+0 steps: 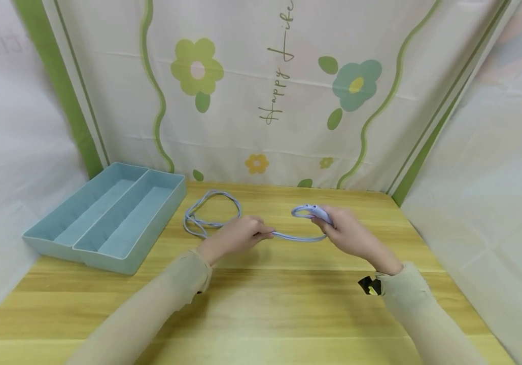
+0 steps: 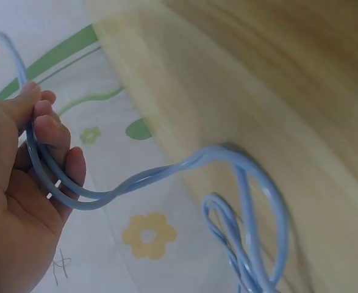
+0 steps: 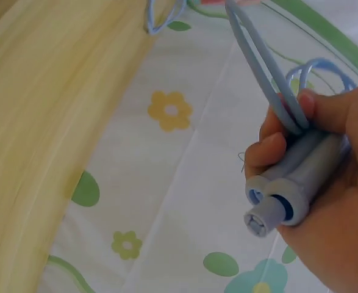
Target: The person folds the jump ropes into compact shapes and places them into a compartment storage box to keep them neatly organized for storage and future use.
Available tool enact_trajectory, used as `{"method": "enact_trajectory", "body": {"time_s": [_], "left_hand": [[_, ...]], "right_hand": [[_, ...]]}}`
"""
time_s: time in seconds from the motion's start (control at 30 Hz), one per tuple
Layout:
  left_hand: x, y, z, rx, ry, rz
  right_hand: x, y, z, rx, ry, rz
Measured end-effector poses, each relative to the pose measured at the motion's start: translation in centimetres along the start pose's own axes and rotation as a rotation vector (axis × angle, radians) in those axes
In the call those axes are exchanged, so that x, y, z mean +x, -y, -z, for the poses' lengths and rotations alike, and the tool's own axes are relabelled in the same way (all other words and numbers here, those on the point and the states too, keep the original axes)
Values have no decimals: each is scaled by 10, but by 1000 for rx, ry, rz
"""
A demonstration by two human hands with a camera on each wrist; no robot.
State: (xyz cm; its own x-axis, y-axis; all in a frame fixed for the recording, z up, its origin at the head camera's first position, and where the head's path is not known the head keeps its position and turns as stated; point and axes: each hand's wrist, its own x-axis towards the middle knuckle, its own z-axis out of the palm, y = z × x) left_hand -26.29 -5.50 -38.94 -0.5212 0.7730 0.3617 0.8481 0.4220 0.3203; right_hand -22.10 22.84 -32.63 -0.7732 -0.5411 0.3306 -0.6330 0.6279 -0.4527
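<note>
Right hand [image 1: 352,235] grips two handles [image 3: 322,162] and looped blue rope [image 1: 299,240] above the bench [image 1: 265,314]; left hand [image 1: 238,234] pinches the doubled strand. Remaining rope lies coiled near the far edge, beside the tray [image 1: 144,246].

Flowered backdrop [image 1: 242,132], seemingly fabric; wood-grain table [image 1: 288,304]

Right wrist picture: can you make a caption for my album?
The right hand grips two blue handles together with a doubled blue cord.
</note>
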Motion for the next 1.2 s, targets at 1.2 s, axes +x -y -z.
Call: {"method": "enact_trajectory", "body": {"time_s": [1.2], "left_hand": [[54, -9, 39, -144, 192, 66]], "right_hand": [[6, 6, -42, -181, 234, 133]]}}
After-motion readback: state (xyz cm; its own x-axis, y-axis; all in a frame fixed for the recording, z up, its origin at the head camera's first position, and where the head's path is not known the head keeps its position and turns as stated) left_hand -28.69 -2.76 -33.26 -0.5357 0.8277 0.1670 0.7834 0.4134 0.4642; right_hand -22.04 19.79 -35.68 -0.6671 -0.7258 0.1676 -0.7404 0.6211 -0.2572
